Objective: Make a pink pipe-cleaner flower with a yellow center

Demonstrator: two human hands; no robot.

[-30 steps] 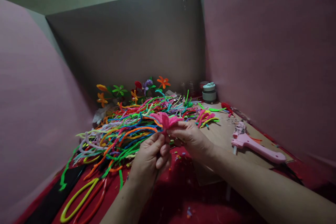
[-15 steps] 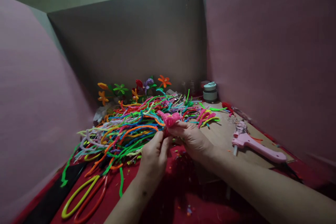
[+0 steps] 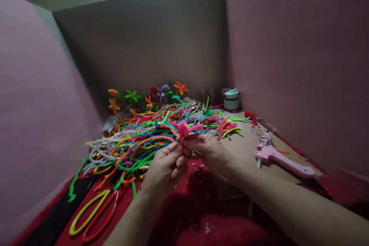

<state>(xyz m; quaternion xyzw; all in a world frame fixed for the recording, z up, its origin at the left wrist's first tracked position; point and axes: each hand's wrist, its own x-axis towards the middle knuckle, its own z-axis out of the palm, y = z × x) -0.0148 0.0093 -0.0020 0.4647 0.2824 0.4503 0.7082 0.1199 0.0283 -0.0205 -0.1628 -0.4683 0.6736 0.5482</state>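
Observation:
A pink fuzzy pipe-cleaner flower (image 3: 184, 127) is held upright between both hands at the centre, its petals spread outward. My left hand (image 3: 168, 160) pinches its base from the left, fingers curled. From the right, my right hand (image 3: 209, 150) is closed on the flower's lower part, thumb and fingers pressed together just below the petals. The fingertips of the two hands meet and hide the flower's base. Just behind the hands lies a big heap of multicoloured pipe cleaners (image 3: 138, 138).
A pink glue gun (image 3: 284, 161) lies on brown cardboard (image 3: 242, 150) at the right. Scissors with yellow and red handles (image 3: 89, 213) lie front left. Finished flowers (image 3: 181, 87) and a lidded jar (image 3: 231, 100) stand at the back, before grey and pink panels.
The pink flower has turned, and its petals now show spread apart. My left hand has rolled so that its curled fingers show. The view has shifted slightly.

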